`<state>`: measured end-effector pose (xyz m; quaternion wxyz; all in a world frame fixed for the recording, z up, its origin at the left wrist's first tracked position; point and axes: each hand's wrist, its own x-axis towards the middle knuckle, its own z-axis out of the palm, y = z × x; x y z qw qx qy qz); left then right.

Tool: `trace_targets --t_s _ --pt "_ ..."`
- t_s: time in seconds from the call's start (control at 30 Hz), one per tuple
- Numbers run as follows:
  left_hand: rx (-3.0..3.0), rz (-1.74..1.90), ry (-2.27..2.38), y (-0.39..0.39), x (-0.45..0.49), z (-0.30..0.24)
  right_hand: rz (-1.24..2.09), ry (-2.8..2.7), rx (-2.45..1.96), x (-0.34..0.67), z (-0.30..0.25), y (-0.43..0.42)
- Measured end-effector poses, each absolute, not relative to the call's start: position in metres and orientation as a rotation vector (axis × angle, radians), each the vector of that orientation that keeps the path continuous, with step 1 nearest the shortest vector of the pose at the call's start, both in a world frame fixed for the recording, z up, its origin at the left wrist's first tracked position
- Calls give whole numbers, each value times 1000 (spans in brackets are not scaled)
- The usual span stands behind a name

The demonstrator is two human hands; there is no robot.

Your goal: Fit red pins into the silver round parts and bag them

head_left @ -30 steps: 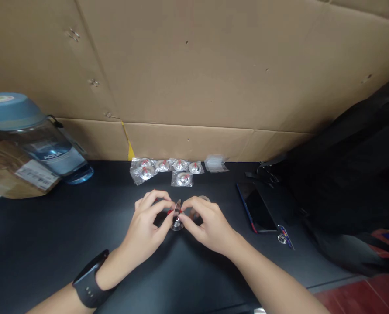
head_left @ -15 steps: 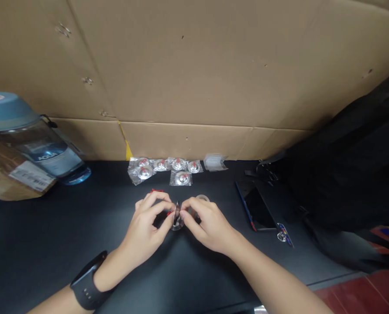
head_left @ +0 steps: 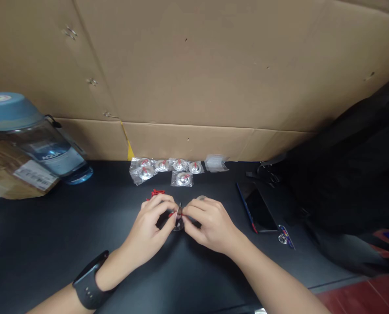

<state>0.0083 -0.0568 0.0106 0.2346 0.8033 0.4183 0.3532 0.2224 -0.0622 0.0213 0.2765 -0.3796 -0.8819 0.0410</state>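
Between my two hands, a small shiny metal finger cymbal [head_left: 178, 213] stands on edge. My left hand [head_left: 151, 229] is closed, thumb and fingertips pinching it from the left. A bit of red cord shows by those fingertips. My right hand [head_left: 210, 224] is closed at the cymbal's other face, its fingertips together on a thin red cord [head_left: 183, 213], mostly hidden. Under the upright one lies another shiny round piece [head_left: 180, 226], partly covered. Behind my left hand is a small heap of red cords [head_left: 157, 192]. A pale ring-shaped thing [head_left: 201, 197] peeks out behind my right hand.
Several bagged finger cymbals with red cords [head_left: 183, 179] lie along the cardboard wall [head_left: 194, 87], beside clear plastic bags [head_left: 215, 163]. A water bottle [head_left: 55, 152] and brown package [head_left: 33, 174] stand left. A phone [head_left: 257, 207], keyring [head_left: 283, 238] and black bag [head_left: 345, 174] are right.
Both hands keep hold at the cymbal. My right fingers have curled in closer, and red cord now shows at their tips. More of the red cord heap is uncovered. The view shifts slightly.
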Motion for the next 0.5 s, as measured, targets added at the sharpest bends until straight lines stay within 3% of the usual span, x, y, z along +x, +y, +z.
trace_targets --t_s 0.5 --pt "2015 856 1077 -54 6 12 202 -2291 -1069 221 24 -62"
